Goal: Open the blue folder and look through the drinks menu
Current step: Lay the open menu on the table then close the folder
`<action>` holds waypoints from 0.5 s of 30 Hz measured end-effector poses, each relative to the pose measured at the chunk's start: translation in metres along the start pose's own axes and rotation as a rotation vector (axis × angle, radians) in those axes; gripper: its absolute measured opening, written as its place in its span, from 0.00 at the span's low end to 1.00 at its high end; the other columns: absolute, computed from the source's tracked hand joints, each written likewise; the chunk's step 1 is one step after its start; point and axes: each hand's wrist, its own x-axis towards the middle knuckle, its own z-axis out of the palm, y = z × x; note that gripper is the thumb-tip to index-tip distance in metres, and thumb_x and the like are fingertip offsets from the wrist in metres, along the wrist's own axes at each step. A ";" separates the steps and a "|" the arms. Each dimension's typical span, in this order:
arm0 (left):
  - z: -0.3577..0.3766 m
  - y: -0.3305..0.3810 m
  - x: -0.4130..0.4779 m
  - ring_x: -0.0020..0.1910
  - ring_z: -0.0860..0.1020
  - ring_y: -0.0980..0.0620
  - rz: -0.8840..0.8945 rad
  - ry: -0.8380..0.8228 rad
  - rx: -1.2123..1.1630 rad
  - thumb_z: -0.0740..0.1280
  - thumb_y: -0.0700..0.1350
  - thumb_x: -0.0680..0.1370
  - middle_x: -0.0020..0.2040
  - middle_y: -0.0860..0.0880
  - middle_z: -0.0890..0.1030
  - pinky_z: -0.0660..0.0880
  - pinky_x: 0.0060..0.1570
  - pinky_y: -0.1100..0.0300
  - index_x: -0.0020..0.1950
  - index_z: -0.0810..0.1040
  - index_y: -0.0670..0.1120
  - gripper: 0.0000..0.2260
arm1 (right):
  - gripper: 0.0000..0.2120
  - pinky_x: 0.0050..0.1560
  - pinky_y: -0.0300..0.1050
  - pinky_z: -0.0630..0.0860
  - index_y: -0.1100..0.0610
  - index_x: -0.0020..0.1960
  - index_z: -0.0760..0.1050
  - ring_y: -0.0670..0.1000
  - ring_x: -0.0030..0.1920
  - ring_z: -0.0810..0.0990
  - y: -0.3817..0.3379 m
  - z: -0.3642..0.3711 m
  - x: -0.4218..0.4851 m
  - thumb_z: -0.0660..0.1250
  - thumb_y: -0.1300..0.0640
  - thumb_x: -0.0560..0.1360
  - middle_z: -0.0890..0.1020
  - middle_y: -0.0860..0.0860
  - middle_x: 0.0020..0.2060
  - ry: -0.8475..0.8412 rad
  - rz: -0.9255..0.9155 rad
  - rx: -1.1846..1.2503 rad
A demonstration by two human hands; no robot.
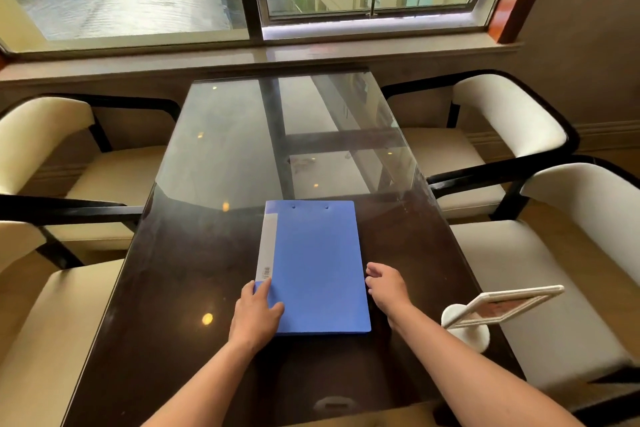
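Note:
A blue folder (317, 263) lies shut and flat on the dark glossy table (173, 288), its white spine strip on the left. My left hand (256, 314) rests on the folder's near left corner, fingers spread flat over the cover and spine. My right hand (386, 288) is at the folder's right edge, fingers curled against that edge near the near corner. Whether the fingers have caught the cover's edge is hidden. The menu inside cannot be seen.
A white table sign stand (485, 314) with a tilted frame sits at the table's near right edge. Cream chairs with black frames stand on the left (45, 149) and right (502, 121). A window sill (311, 55) runs behind the table's far end.

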 end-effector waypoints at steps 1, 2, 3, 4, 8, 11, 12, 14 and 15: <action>0.000 0.000 0.000 0.73 0.68 0.44 -0.001 0.009 -0.002 0.63 0.48 0.79 0.78 0.46 0.62 0.71 0.66 0.47 0.79 0.63 0.50 0.27 | 0.21 0.66 0.57 0.76 0.63 0.72 0.71 0.61 0.69 0.75 0.000 0.000 -0.001 0.61 0.65 0.79 0.78 0.58 0.68 0.005 0.016 0.001; 0.000 0.001 0.000 0.73 0.68 0.44 -0.005 0.017 -0.007 0.63 0.48 0.79 0.78 0.47 0.63 0.71 0.66 0.47 0.79 0.63 0.50 0.27 | 0.21 0.65 0.52 0.77 0.59 0.73 0.71 0.57 0.69 0.76 -0.001 0.000 -0.002 0.61 0.63 0.80 0.77 0.55 0.69 0.004 0.026 0.002; 0.001 0.001 0.001 0.72 0.68 0.44 -0.009 0.027 -0.018 0.63 0.48 0.79 0.78 0.47 0.63 0.70 0.66 0.47 0.78 0.64 0.50 0.27 | 0.21 0.62 0.48 0.77 0.57 0.73 0.72 0.54 0.68 0.76 -0.002 0.000 -0.003 0.61 0.63 0.80 0.78 0.52 0.68 0.001 0.031 0.003; 0.001 0.002 0.001 0.72 0.69 0.44 -0.015 0.038 -0.037 0.63 0.47 0.79 0.77 0.46 0.65 0.70 0.66 0.47 0.78 0.65 0.50 0.26 | 0.19 0.60 0.47 0.78 0.58 0.70 0.74 0.53 0.66 0.78 -0.002 -0.001 -0.003 0.61 0.63 0.80 0.81 0.49 0.63 -0.005 0.036 0.008; 0.000 0.009 0.005 0.67 0.74 0.42 -0.049 0.089 -0.163 0.63 0.45 0.79 0.73 0.43 0.71 0.72 0.62 0.47 0.75 0.69 0.46 0.23 | 0.11 0.61 0.55 0.78 0.64 0.60 0.74 0.45 0.44 0.83 0.000 0.000 -0.002 0.62 0.63 0.80 0.83 0.40 0.37 -0.038 0.027 -0.001; -0.003 0.008 0.007 0.62 0.78 0.43 -0.051 0.086 -0.224 0.63 0.43 0.79 0.70 0.43 0.75 0.76 0.58 0.48 0.74 0.71 0.46 0.22 | 0.13 0.61 0.55 0.80 0.66 0.63 0.74 0.54 0.55 0.83 -0.002 -0.004 -0.004 0.62 0.62 0.80 0.84 0.51 0.52 -0.041 0.024 0.025; -0.003 0.006 0.007 0.59 0.79 0.44 -0.054 0.083 -0.243 0.62 0.43 0.79 0.69 0.44 0.77 0.78 0.54 0.49 0.73 0.72 0.46 0.21 | 0.15 0.58 0.49 0.80 0.64 0.66 0.75 0.53 0.56 0.82 -0.003 -0.005 -0.004 0.62 0.62 0.81 0.83 0.52 0.56 -0.037 0.027 0.028; -0.004 0.001 0.009 0.53 0.81 0.46 -0.063 0.087 -0.263 0.62 0.42 0.79 0.66 0.45 0.79 0.78 0.41 0.56 0.67 0.74 0.45 0.16 | 0.19 0.58 0.46 0.78 0.60 0.71 0.73 0.51 0.60 0.79 -0.004 -0.007 -0.004 0.62 0.62 0.81 0.80 0.52 0.63 -0.019 0.026 0.017; -0.005 0.000 0.010 0.52 0.80 0.47 -0.073 0.087 -0.264 0.61 0.42 0.79 0.66 0.45 0.80 0.75 0.37 0.58 0.66 0.74 0.45 0.15 | 0.20 0.60 0.47 0.77 0.60 0.72 0.72 0.52 0.62 0.78 -0.003 -0.007 -0.005 0.62 0.62 0.81 0.80 0.53 0.65 -0.015 0.022 0.005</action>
